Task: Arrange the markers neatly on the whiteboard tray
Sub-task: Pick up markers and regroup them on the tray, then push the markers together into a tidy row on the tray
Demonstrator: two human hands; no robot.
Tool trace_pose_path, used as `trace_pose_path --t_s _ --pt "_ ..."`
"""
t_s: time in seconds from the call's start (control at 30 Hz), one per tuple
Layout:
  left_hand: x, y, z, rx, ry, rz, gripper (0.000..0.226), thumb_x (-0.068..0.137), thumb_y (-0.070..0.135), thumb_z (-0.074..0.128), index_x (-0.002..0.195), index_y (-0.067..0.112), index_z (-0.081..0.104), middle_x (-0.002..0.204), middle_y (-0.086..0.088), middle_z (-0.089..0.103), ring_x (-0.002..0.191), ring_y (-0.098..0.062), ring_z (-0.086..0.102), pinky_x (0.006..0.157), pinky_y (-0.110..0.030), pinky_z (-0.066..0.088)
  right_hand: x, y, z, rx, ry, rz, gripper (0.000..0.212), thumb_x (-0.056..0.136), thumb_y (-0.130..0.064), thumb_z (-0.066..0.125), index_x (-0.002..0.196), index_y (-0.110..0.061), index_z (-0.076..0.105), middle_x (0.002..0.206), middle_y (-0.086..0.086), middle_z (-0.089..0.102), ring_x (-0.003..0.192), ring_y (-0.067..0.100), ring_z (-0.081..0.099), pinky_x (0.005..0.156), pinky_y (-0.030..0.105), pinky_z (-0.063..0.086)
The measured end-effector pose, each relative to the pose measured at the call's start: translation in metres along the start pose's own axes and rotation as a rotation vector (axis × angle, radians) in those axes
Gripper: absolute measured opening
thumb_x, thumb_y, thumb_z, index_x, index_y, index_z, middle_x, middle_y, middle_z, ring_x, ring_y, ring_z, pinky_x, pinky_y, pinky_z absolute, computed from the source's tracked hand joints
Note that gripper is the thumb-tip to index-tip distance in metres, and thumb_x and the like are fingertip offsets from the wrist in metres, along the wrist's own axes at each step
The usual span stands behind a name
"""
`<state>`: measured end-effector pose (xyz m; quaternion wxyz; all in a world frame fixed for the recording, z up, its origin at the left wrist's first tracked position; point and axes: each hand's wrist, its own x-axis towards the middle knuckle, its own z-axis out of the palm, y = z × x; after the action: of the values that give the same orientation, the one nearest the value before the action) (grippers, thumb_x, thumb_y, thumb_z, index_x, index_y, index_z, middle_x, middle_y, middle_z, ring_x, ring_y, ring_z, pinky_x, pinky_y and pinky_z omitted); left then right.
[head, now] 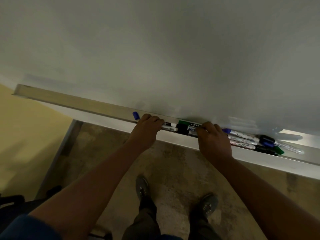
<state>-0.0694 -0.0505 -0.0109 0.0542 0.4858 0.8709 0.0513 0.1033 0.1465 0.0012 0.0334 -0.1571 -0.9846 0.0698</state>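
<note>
A long metal whiteboard tray [72,103] runs from upper left to lower right under the whiteboard [155,49]. Between my hands lies a bundle of markers [183,127] with white barrels and green and black caps. My left hand [147,130] is curled over the bundle's left end; a blue marker cap [136,115] sticks out past its fingers. My right hand [213,141] is curled over the bundle's right end, with a blue cap [226,130] showing beside it. Another pile of markers [256,142] lies to the right in the tray.
The tray's left stretch holds nothing visible. Below are a mottled brown floor [173,163], my two shoes [142,186], and a dark chair [15,205] at the lower left. A yellow wall [26,135] is on the left.
</note>
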Motion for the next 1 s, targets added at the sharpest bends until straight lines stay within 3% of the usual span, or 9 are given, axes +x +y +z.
trace_pose_path --t_s 0.13,0.27,0.5,0.73,0.87,1.0 --pt "0.000 -0.003 0.002 -0.035 0.019 0.031 0.024 0.092 0.014 0.058 0.115 0.017 0.058 0.110 -0.002 0.062 0.099 -0.025 0.052 0.088 -0.039 0.044 -0.003 -0.011 0.000 0.056 -0.023 -0.033 0.020 0.084 -0.013 0.068 0.105 -0.012 0.067 0.103 0.008 0.061 0.082 0.024 0.057 0.058 0.036 0.053" --pt "-0.001 -0.004 0.001 -0.073 0.049 0.052 0.019 0.086 0.006 0.065 0.102 0.015 0.060 0.102 -0.003 0.062 0.094 -0.026 0.053 0.080 -0.038 0.046 -0.005 -0.015 -0.002 0.100 -0.025 -0.010 0.016 0.087 -0.012 0.067 0.102 -0.013 0.069 0.102 0.008 0.063 0.086 0.024 0.059 0.062 0.036 0.053" --pt "-0.006 -0.004 -0.001 -0.122 0.116 0.057 0.020 0.084 0.004 0.069 0.103 0.009 0.069 0.102 -0.008 0.064 0.096 -0.028 0.054 0.081 -0.041 0.049 -0.012 -0.017 -0.009 0.192 0.020 -0.011 0.014 0.090 -0.012 0.063 0.102 -0.011 0.070 0.101 0.007 0.063 0.086 0.022 0.059 0.063 0.035 0.053" --pt "-0.010 0.036 -0.009 -0.082 0.187 0.251 0.028 0.086 0.009 0.065 0.114 0.013 0.067 0.108 -0.005 0.066 0.101 -0.027 0.055 0.083 -0.039 0.045 -0.022 -0.036 -0.021 0.231 0.024 -0.055 0.038 0.093 -0.037 0.059 0.126 -0.018 0.058 0.122 0.005 0.063 0.109 0.025 0.058 0.089 0.044 0.049" --pt "-0.005 0.069 -0.017 -0.132 0.217 0.268 0.027 0.086 0.020 0.068 0.112 0.012 0.066 0.105 -0.006 0.068 0.099 -0.028 0.059 0.083 -0.042 0.047 -0.026 -0.033 -0.023 0.285 -0.062 0.003 0.036 0.094 -0.021 0.057 0.130 -0.015 0.054 0.121 0.009 0.065 0.108 0.026 0.060 0.091 0.042 0.050" --pt "-0.002 0.080 -0.021 -0.233 0.200 0.236 0.030 0.084 0.022 0.074 0.111 0.014 0.064 0.101 -0.005 0.070 0.096 -0.026 0.060 0.083 -0.042 0.047 -0.036 -0.019 -0.019 0.279 -0.104 -0.005 0.043 0.089 -0.011 0.059 0.131 -0.013 0.051 0.114 0.009 0.060 0.099 0.023 0.054 0.078 0.033 0.048"
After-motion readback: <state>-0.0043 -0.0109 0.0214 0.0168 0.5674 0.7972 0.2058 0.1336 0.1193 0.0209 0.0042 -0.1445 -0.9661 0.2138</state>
